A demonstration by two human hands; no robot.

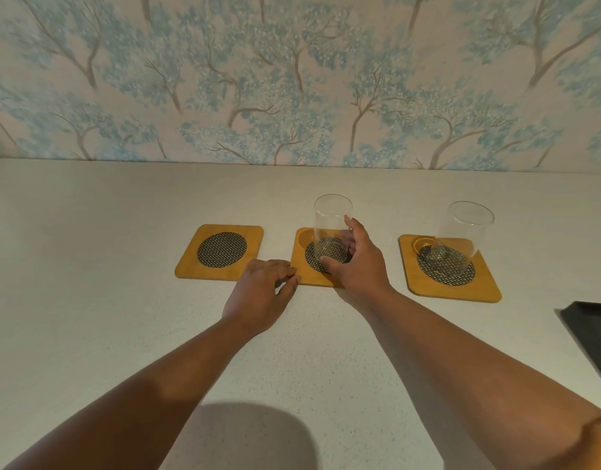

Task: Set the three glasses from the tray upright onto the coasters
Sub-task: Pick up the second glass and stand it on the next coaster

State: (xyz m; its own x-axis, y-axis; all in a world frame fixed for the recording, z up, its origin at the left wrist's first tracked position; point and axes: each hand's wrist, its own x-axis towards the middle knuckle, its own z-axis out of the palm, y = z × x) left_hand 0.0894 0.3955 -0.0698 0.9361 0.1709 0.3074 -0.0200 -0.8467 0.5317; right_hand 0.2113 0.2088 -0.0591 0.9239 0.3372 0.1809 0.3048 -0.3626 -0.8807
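The main risk was a tip-over: the middle glass (330, 228) stood on the middle coaster (321, 257), and a sideways pull on release could have toppled it or slid the coaster. The right hand (355, 257) reached forward and gripped this glass low. The left hand (262, 288) lay flat, fingers loosely curled, holding nothing, touching the coaster's edge. A second glass (462, 235) stood on the right coaster (451, 269); the left coaster (221, 251) was bare. The tray (590, 330) lay at right.
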